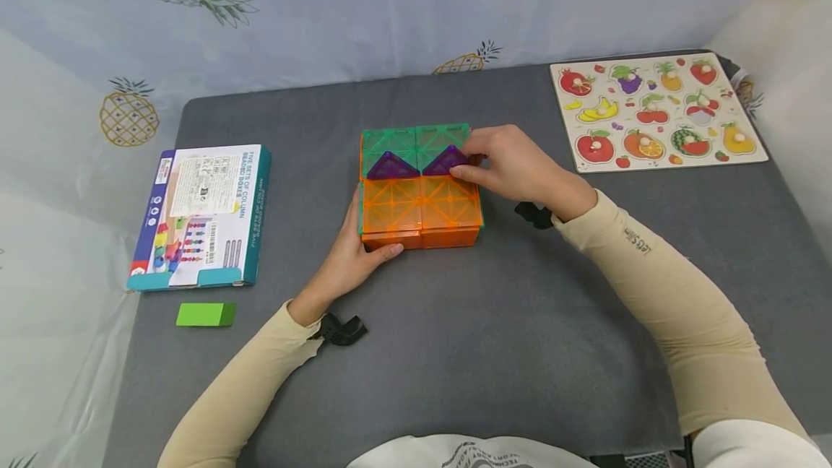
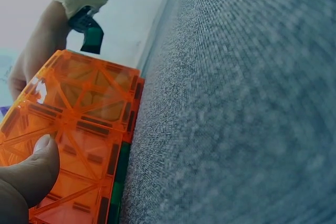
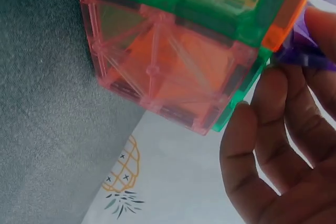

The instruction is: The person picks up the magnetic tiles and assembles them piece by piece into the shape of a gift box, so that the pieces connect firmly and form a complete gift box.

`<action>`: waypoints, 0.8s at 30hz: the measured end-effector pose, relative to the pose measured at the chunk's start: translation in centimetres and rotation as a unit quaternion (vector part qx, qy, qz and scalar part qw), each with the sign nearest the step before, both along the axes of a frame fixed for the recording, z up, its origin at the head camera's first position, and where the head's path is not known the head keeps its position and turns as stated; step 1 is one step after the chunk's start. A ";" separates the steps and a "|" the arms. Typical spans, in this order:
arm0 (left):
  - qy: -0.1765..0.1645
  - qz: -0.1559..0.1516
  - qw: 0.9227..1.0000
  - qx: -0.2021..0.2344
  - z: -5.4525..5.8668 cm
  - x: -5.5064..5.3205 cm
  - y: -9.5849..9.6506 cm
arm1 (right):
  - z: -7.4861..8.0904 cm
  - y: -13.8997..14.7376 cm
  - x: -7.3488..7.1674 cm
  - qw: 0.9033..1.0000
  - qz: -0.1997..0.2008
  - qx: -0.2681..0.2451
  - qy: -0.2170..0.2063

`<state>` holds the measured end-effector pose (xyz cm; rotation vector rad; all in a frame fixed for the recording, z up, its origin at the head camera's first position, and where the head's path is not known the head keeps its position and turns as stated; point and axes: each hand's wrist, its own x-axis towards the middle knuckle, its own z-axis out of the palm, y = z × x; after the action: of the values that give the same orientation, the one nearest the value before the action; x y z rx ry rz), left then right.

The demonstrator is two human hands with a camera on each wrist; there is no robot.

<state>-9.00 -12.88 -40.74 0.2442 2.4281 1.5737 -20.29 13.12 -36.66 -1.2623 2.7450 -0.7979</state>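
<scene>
A low box of translucent magnetic tiles (image 1: 391, 206) stands mid-table, orange on its front half and green (image 1: 390, 141) on its back half. Two purple triangle tiles rise along the middle line on top, the left one (image 1: 391, 167) standing free of any hand. The right hand (image 1: 516, 165) pinches the other purple triangle (image 1: 444, 161) between thumb and fingers. Around the box's front left corner, the left hand (image 1: 347, 262) holds it, its thumb (image 2: 42, 169) against the orange front; its other fingers are mostly hidden. A pink side tile (image 3: 157, 66) shows in the right wrist view.
To the left lies a boxed bead set (image 1: 201, 215), with a green block (image 1: 204, 314) in front of it. A fruit puzzle board (image 1: 663, 113) lies at the back right. A pineapple-print curtain (image 1: 351, 13) hangs behind the grey table (image 1: 494, 352).
</scene>
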 end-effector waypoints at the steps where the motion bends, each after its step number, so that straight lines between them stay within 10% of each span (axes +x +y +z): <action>1: 0.001 0.000 1.000 -0.002 0.0 0.0 0.0 | 0.0 0.0 0.0 1.000 -0.002 -0.001 0.002; 4: 0.003 0.002 1.000 -0.004 0.0 0.0 0.0 | -0.1 -0.1 0.1 1.000 -0.003 -0.007 0.001; 11: 0.029 0.013 0.999 -0.007 -4.2 -0.5 -1.1 | 0.0 -0.1 1.6 0.992 -0.081 0.048 -0.079; 18: 0.020 0.025 0.999 -0.013 -4.2 -0.1 -1.4 | -1.1 0.7 5.3 0.949 -0.097 0.139 -0.264; 24: 0.033 0.023 0.999 0.001 -2.8 -0.7 -0.8 | -3.1 0.4 5.9 0.962 -0.090 0.076 -0.248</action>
<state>-9.70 -13.68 -43.50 0.2476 2.4986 1.6124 -14.43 13.53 -39.73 -0.6737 2.4678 -0.7681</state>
